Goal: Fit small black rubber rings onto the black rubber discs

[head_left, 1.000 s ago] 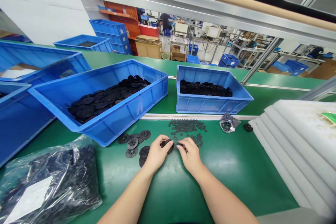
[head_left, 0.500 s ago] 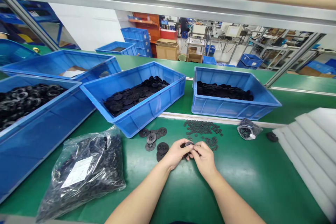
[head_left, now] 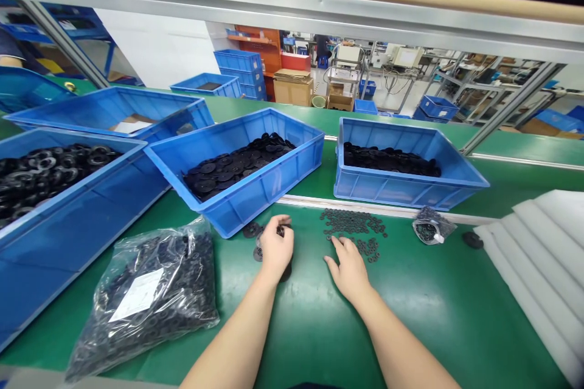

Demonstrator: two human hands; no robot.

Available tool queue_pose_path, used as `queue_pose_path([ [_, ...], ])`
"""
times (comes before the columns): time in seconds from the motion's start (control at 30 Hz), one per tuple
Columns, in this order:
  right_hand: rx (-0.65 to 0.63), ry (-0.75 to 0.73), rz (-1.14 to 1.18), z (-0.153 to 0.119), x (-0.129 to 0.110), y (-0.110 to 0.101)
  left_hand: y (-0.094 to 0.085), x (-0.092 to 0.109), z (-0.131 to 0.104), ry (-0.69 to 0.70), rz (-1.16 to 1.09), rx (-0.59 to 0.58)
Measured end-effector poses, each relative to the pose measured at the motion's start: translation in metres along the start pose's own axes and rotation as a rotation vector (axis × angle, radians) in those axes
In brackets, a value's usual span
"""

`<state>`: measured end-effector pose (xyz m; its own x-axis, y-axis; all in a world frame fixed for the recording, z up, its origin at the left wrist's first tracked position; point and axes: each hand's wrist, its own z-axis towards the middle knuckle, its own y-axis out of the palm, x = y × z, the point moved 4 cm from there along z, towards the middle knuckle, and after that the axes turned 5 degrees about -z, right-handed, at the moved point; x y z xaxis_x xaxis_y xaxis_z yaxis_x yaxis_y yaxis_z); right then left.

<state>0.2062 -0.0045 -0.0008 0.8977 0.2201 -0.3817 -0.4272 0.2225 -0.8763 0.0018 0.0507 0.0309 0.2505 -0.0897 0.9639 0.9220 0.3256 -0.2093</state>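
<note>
My left hand (head_left: 276, 250) is over the small group of flat black discs (head_left: 252, 230) on the green table, its fingers curled round a black disc (head_left: 281, 231) that is mostly hidden by them. More discs show under and beside this hand. To the right, my right hand (head_left: 350, 272) is open, thumb and fingers apart, with a fingertip at the near left edge of the spread of small black rings (head_left: 349, 220). Whether that fingertip touches a ring, I cannot tell. A smaller cluster of rings (head_left: 368, 250) lies just beyond its knuckles.
Blue bins of black discs stand behind at centre (head_left: 269, 179) and right (head_left: 401, 191). Left are a bin of black rings (head_left: 86, 200) and a clear bag of black parts (head_left: 155, 298). A small bag (head_left: 429, 228) and white foam sheets (head_left: 538, 255) lie right.
My hands were together at a dark disc-shaped piece; now they are apart. The left has moved left to the discs, and the right has opened beside the small rings.
</note>
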Motion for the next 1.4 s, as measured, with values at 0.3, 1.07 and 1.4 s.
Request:
queue_pose_path([
  [0.3,-0.023,0.049,-0.173,-0.001,0.006,0.008,0.001,-0.013,0.008,0.093,0.834,-0.215],
  [1.07,0.295,-0.130,0.364,-0.011,-0.007,-0.023,0.062,0.002,-0.057,-0.377,-0.427,-0.655],
  [1.4,0.303,-0.127,0.385,-0.016,-0.001,-0.024,0.063,-0.005,-0.061,-0.543,-0.619,-0.667],
])
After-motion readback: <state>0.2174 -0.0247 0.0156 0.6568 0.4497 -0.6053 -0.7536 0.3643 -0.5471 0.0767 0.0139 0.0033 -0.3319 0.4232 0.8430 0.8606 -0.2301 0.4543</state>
